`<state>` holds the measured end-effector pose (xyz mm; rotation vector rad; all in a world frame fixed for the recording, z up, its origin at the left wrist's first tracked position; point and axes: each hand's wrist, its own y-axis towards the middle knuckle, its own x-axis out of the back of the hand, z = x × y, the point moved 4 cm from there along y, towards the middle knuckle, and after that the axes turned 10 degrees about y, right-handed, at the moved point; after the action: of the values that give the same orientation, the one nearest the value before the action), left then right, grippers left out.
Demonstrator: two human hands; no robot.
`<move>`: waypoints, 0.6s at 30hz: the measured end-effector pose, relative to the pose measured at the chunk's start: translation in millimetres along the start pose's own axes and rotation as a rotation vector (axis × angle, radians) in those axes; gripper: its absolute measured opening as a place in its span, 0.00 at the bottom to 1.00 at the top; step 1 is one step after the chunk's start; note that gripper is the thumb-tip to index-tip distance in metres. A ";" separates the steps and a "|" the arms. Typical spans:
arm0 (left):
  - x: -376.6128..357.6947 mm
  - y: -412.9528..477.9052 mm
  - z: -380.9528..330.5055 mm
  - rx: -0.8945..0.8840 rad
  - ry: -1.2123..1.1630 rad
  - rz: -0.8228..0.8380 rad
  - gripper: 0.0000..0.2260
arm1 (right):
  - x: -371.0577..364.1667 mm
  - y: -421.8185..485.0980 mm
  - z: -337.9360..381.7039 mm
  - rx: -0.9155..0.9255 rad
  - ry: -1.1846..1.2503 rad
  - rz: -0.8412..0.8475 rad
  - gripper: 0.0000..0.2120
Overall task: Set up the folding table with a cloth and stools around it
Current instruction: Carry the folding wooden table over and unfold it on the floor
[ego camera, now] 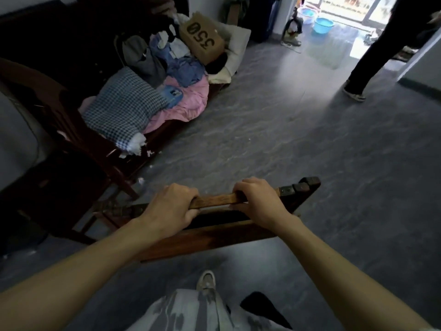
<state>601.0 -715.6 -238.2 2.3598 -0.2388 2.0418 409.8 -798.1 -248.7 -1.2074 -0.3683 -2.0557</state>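
A folded dark-brown wooden table (214, 237) is held edge-up in front of me, above the grey floor. Its top wooden rail (214, 199) runs left to right between my hands. My left hand (171, 206) is shut on the rail's left part. My right hand (257, 199) is shut on the rail farther right, next to the bolted leg ends (300, 187). The table's lower part is hidden behind my arms. No cloth for the table and no stools are in view.
A dark wooden bench (100, 149) along the left wall holds a checked pillow (124, 106), pink bedding, clothes and a cardboard box (202, 39). Another person's legs (372, 56) stand at the back right by a bright doorway. Blue basins (322, 25) sit there. Grey floor (310, 144) stretches ahead.
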 end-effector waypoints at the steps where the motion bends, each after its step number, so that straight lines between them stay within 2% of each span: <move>1: -2.7 9.8 -0.2 0.020 0.012 0.001 0.06 | 3.7 9.3 -7.9 0.010 -0.005 0.011 0.09; 9: -27.6 89.1 -10.5 0.256 0.019 0.015 0.04 | 31.0 88.5 -84.0 0.182 -0.011 0.144 0.09; 18: -54.4 153.0 -67.8 0.593 -0.065 0.011 0.07 | 54.7 149.0 -175.6 0.412 0.075 0.365 0.12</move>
<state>508.1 -853.7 -295.5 2.7322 0.4161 2.2857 384.5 -1025.3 -309.9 -0.8704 -0.4702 -1.6077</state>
